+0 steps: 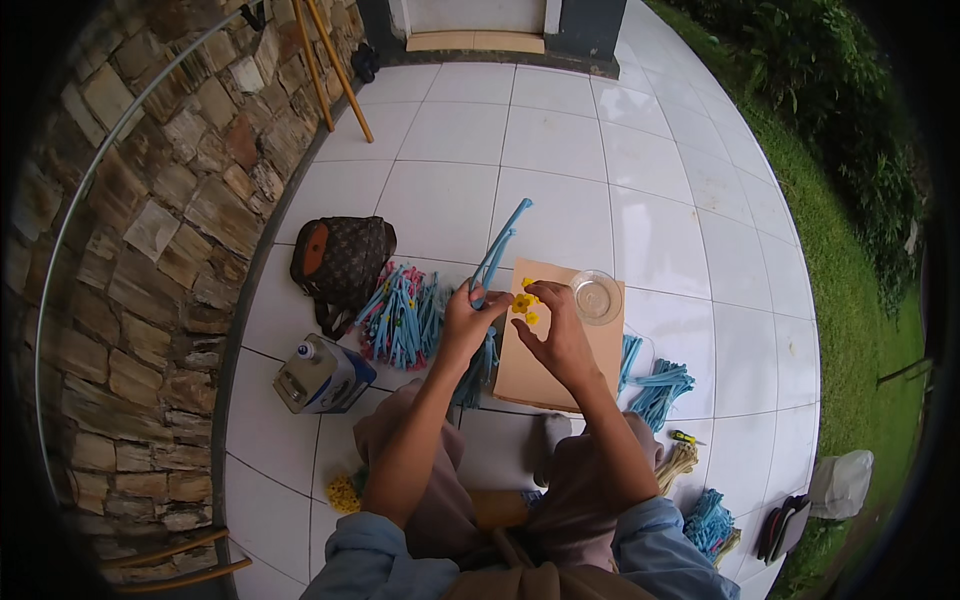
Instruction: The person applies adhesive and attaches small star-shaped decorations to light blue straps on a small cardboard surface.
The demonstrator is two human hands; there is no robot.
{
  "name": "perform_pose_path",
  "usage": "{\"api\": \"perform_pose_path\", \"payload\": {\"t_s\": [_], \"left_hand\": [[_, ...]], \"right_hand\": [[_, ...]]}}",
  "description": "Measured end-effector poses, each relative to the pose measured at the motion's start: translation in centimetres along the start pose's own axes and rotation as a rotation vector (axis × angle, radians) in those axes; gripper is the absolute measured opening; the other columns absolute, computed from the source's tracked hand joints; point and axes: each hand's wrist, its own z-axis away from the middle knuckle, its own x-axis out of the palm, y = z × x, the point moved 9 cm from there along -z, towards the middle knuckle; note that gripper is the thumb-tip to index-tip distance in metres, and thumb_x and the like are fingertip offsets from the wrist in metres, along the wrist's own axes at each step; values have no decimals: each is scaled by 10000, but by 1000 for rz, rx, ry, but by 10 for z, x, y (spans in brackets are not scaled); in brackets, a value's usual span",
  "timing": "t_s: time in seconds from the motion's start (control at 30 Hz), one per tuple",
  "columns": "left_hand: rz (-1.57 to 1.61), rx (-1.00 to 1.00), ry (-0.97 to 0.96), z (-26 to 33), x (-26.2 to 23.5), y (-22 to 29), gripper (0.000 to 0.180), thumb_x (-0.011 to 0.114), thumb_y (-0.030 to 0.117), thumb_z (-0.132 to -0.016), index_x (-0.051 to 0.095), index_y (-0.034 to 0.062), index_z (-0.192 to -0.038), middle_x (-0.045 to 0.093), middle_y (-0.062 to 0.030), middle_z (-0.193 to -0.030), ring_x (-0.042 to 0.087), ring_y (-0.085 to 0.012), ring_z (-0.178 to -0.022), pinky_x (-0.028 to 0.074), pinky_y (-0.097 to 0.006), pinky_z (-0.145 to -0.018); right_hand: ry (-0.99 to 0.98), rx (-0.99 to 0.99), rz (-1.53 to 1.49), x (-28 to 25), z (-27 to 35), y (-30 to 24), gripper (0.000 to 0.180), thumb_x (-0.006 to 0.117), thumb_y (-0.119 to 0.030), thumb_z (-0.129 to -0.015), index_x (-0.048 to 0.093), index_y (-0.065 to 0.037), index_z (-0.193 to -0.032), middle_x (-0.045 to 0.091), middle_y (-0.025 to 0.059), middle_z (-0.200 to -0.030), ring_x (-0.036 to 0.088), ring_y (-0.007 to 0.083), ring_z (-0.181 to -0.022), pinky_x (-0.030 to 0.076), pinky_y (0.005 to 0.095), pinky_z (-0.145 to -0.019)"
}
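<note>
My left hand (470, 322) is closed around a light blue wrapped stem (496, 252), which points up and away with a second thin strand beside it. A few small yellow flowers (522, 303) show between my two hands, over a tan board (540, 380). Curved around them, my right hand (562, 345) has its thumb and fingers apart. Its index fingertip is close to the flowers; whether it touches one I cannot tell. A round clear glass bowl (597, 298) sits on the board's far right corner, just beyond my right hand.
Left of the board lie bundles of blue and pink stems (392, 320), a brown backpack (343, 262) and a metal can (325, 375). On the right are blue bundles (660, 390), a yellow-and-black tool (686, 437) and a white plastic bag (840, 484). A stone wall (180, 200) borders the left.
</note>
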Motion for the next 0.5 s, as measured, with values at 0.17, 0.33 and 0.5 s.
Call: {"api": "perform_pose_path", "payload": {"t_s": [0.17, 0.33, 0.5], "left_hand": [[88, -79, 6, 5, 0, 4, 386, 677, 100, -748, 299, 155, -695, 420, 51, -596, 336, -16, -528, 241, -181, -465], [6, 23, -55, 5, 2, 17, 230, 523, 144, -874, 317, 96, -787, 583, -62, -702, 402, -60, -548, 337, -205, -548], [-31, 252, -89, 13, 6, 35, 129, 376, 168, -951, 346, 44, -969, 624, -89, -736, 381, -71, -547, 354, -206, -549]], "right_hand": [[-34, -176, 153, 4, 4, -12, 464, 671, 45, -679, 414, -40, -1056, 542, 114, -936, 517, 279, -843, 444, 381, -784], [165, 14, -75, -12, 1, 0, 392, 655, 54, -712, 404, -46, -997, 561, 90, -846, 521, 226, -781, 435, 319, -737], [387, 450, -775, -23, 2, 37, 434, 605, 97, -755, 339, -63, -1059, 573, 88, -815, 526, 134, -764, 430, 247, -699]]}}
